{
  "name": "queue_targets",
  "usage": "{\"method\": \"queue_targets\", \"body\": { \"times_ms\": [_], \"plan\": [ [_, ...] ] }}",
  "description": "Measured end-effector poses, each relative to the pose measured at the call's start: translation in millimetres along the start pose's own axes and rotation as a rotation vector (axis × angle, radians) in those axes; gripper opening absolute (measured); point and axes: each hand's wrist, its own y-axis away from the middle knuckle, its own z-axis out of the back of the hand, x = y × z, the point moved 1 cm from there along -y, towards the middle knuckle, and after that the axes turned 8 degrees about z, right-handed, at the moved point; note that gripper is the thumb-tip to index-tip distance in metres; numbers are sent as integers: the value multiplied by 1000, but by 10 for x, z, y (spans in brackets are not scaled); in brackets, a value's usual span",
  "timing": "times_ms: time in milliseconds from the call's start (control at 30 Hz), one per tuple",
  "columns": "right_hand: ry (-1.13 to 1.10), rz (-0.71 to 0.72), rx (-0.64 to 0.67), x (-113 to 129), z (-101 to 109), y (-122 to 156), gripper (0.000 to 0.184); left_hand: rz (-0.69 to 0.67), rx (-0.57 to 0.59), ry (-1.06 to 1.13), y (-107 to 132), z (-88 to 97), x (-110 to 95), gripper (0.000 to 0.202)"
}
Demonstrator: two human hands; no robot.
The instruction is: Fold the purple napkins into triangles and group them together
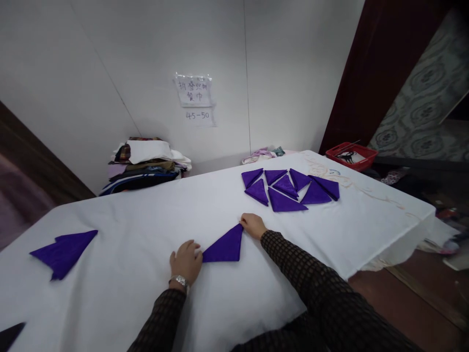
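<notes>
One folded purple cloth (227, 247), a triangle, lay on the white tablecloth (139, 230) between our hands. With our right hand (252, 226) we pinched its upper corner, thumb and fingers closed together on the tip. Our left hand (186, 264) rested palm down at its opposite point, fingers loosely bent and a little apart; we could not tell whether it gripped that point or merely touched it. We wore a silvery band (180, 281) on the left wrist. Beyond our right hand and off to its right we had a cluster of purple triangles (287, 201), set close together. Well to the left of our left hand lay a loose purple cloth (71, 252), its edges uneven. Farther out, beyond the left hand, we saw a pile of clothes (146, 168).
</notes>
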Motion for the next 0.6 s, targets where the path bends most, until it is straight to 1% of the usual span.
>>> {"method": "queue_targets", "body": {
  "times_ms": [67,133,200,267,333,400,467,600],
  "plan": [
    [-2,2,7,-1,13,-3,16,-98,-55,18,3,8,-157,32],
    [-3,4,14,-4,23,-8,17,-262,-69,42,43,-25,-334,37],
    [-5,5,21,-9,30,-15,17,-419,-14,34,112,-103,-480,44],
    [-8,6,28,-16,35,-23,17,-514,62,-6,185,-206,-560,56],
    [-11,4,35,-25,39,-33,17,-542,113,-47,239,-303,-571,64],
    [-15,0,41,-36,39,-49,16,-540,129,-72,265,-368,-546,66],
    [-18,-9,46,-45,39,-71,16,-541,127,-81,270,-395,-520,67],
    [-20,-41,36,-46,56,-116,16,-542,123,-84,262,-386,-514,69]
  ]
}}
